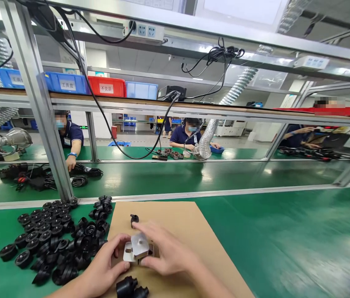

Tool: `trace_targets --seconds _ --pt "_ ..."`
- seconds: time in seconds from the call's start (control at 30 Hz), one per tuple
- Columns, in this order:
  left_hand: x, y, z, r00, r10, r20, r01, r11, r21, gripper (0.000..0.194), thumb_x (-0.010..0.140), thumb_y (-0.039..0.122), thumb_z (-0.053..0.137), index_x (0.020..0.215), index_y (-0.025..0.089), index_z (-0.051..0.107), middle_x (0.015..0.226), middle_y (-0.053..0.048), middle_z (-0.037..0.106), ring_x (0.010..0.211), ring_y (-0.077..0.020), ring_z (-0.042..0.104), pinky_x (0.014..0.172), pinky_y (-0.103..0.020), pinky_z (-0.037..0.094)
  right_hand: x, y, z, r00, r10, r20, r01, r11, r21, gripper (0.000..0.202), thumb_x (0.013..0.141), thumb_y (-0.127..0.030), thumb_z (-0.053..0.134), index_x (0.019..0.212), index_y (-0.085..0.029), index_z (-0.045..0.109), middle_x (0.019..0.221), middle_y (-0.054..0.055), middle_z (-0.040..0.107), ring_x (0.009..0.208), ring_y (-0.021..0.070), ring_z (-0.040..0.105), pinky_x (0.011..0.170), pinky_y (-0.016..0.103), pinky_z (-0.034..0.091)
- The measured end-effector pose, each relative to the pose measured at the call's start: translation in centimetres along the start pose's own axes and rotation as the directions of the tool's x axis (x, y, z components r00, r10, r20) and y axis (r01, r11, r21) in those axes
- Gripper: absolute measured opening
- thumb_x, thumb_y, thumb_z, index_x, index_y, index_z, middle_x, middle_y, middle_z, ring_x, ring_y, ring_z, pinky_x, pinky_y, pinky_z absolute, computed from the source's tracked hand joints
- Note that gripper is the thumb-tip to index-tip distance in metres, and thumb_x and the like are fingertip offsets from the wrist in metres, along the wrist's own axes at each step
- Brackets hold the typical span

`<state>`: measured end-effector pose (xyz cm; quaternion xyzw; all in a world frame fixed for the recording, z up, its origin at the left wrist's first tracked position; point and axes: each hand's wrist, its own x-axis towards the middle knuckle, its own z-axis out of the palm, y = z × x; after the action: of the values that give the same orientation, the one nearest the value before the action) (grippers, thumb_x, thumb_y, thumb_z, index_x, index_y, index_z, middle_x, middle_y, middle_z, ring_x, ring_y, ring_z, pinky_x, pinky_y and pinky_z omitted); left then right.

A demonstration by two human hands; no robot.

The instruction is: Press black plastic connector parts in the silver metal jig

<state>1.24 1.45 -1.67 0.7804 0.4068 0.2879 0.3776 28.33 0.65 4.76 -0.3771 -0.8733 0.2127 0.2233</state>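
- The green worktop (286,234) carries everything, seeming chosen for its flat, wide surface.
- The cardboard sheet (175,215) lies under the hands, perhaps to protect the worktop from scratching.
- The black parts (62,245) are gathered at 9 o'clock from the metal block, probably for easy reach.
- The right hand (170,250), at 3 o'clock, grips the block between thumb and fingers, seemingly to steady it.
- The left hand (104,261), at 8 o'clock, curves around its left edge; how firmly, I cannot tell.
- The metal block (140,245) is between both hands, above the sheet.
- Two black pieces (126,287) lie at 6–7 o'clock.
- One small piece (134,218) is at 12 o'clock, by the right forefinger.
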Motion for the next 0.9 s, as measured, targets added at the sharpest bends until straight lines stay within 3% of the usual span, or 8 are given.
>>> trace_targets --seconds 0.17,0.27,0.37,0.47,0.6,0.7,0.8,0.9 --pt "0.1 0.0 0.1 1.0 0.0 -0.001 0.0 1.0 0.002 0.053 0.087 0.025 0.069 0.139 0.026 0.059 0.122 -0.006 0.071 0.097 -0.0251 0.06 0.095 -0.037 0.049 0.3 -0.2 0.6 0.998 0.055 -0.025 -0.057 0.99 -0.13 0.114 0.071 -0.058 0.09 0.165 -0.025 0.035 0.144 0.017 0.062 0.128 0.0391 0.06 0.112 0.053 0.048" --pt "0.2 -0.1 0.2 1.0 0.002 -0.022 -0.002 1.0 0.011 0.053 0.087 0.026 0.07 0.139 0.027 0.06 0.122 -0.006 0.072 0.096 -0.0258 0.061 0.094 -0.038 0.05 0.2 -0.2 0.6 0.999 0.039 -0.003 -0.04 0.998 -0.055 0.107 0.078 -0.046 0.086 0.167 -0.03 0.03 0.16 0.014 0.05 0.144 0.0361 0.051 0.118 0.048 0.044" --pt "0.3 -0.4 0.3 0.999 0.017 -0.03 -0.016 1.0 0.017 0.053 0.085 0.029 0.072 0.137 0.027 0.062 0.12 -0.006 0.074 0.094 -0.0263 0.062 0.093 -0.039 0.052 0.1 -0.1 0.7 0.999 0.052 -0.015 -0.053 0.996 -0.065 0.096 0.08 -0.048 0.084 0.163 -0.028 0.039 0.151 0.015 0.059 0.136 0.0371 0.058 0.117 0.049 0.045" --pt "0.4 -1.1 0.5 0.997 0.066 -0.051 -0.066 0.998 0.0 0.053 0.087 0.039 0.073 0.138 0.027 0.062 0.119 -0.007 0.075 0.093 -0.027 0.064 0.089 -0.038 0.054 0.1 -0.2 0.7 0.996 0.084 -0.03 -0.087 0.991 -0.098 0.117 0.068 -0.058 0.091 0.166 -0.027 0.034 0.149 0.017 0.06 0.133 0.0413 0.058 0.116 0.054 0.046" --pt "0.9 -2.5 0.7 0.989 0.135 -0.054 -0.136 0.991 -0.014 0.057 0.089 0.053 0.073 0.14 0.03 0.062 0.125 -0.007 0.075 0.092 -0.0276 0.066 0.085 -0.036 0.055 0.2 -0.5 0.7 0.998 0.061 -0.033 -0.061 0.998 -0.016 0.098 0.079 -0.042 0.084 0.163 -0.032 0.037 0.152 0.012 0.058 0.136 0.0344 0.058 0.116 0.045 0.047" --pt "1.1 -3.6 0.9 0.989 0.142 -0.03 -0.143 0.989 -0.033 0.062 0.088 0.064 0.071 0.14 0.032 0.062 0.123 -0.008 0.075 0.089 -0.0281 0.066 0.083 -0.038 0.055 0.3 -0.5 1.0 0.987 0.147 -0.063 -0.15 0.987 -0.051 0.107 0.069 -0.057 0.091 0.161 -0.03 0.042 0.142 0.015 0.064 0.124 0.0399 0.063 0.111 0.052 0.05" --pt "1.4 -4.8 1.3 0.991 0.131 0.001 -0.13 0.984 -0.118 0.073 0.086 0.078 0.065 0.142 0.031 0.06 0.134 -0.011 0.072 0.104 -0.0341 0.067 0.087 -0.042 0.054 0.0 -0.2 0.4 0.989 0.145 -0.033 -0.145 0.989 0.007 0.12 0.065 -0.058 0.094 0.165 -0.033 0.032 0.154 0.014 0.056 0.135 0.041 0.056 0.117 0.053 0.045" --pt "1.8 -5.8 1.7 0.995 0.099 0.007 -0.097 0.978 -0.183 0.081 0.086 0.08 0.063 0.149 0.031 0.053 0.147 -0.015 0.064 0.125 -0.0407 0.062 0.098 -0.048 0.053 -0.1 -0.1 -0.6 0.999 0.025 0.035 -0.029 0.993 0.113 0.098 0.08 -0.045 0.087 0.163 -0.037 0.036 0.158 0.009 0.052 0.139 0.0325 0.054 0.117 0.042 0.046"
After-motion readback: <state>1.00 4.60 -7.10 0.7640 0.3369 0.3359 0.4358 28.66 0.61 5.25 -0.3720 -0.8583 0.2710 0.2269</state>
